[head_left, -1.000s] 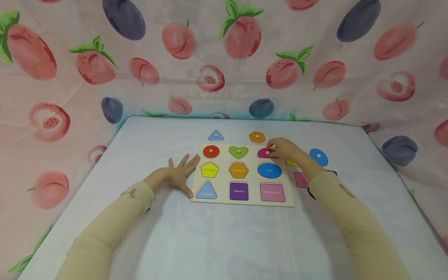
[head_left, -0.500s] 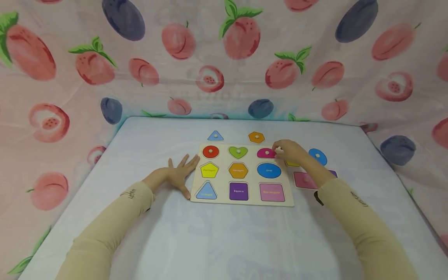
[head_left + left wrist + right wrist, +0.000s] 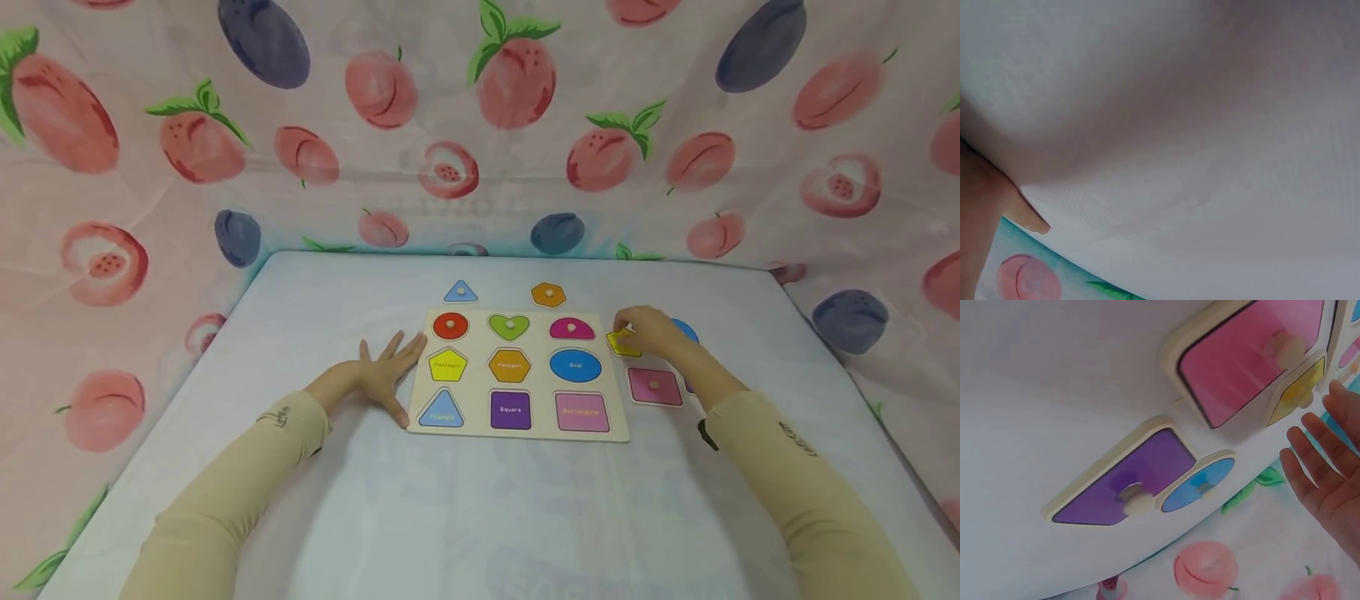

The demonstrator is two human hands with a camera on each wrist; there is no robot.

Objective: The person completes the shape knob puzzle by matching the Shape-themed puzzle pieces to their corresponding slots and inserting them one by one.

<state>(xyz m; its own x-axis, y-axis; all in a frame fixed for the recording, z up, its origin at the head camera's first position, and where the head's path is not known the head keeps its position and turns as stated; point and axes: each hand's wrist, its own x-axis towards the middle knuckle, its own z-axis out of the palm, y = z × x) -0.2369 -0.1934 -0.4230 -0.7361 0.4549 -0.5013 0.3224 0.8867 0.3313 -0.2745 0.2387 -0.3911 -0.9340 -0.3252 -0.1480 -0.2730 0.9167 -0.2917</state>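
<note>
A cream shape-puzzle board lies on the table. Its top row holds a red circle, a green heart and a magenta half-circle, each with a knob. The lower two rows show printed shapes with words. My left hand, fingers spread, touches the board's left edge; the left wrist view catches only part of that hand. My right hand hovers at the loose yellow pentagon piece. In the right wrist view its fingers are extended beside the yellow piece's knob, not closed around it.
A pink rectangle piece, a purple piece and a blue oval piece lie right of the board. Behind it lie a blue triangle piece and an orange hexagon piece. Fruit-printed cloth surrounds the white table.
My right hand has left the magenta half-circle on the board and moved right to the yellow pentagon piece. The left hand has stayed in place.
</note>
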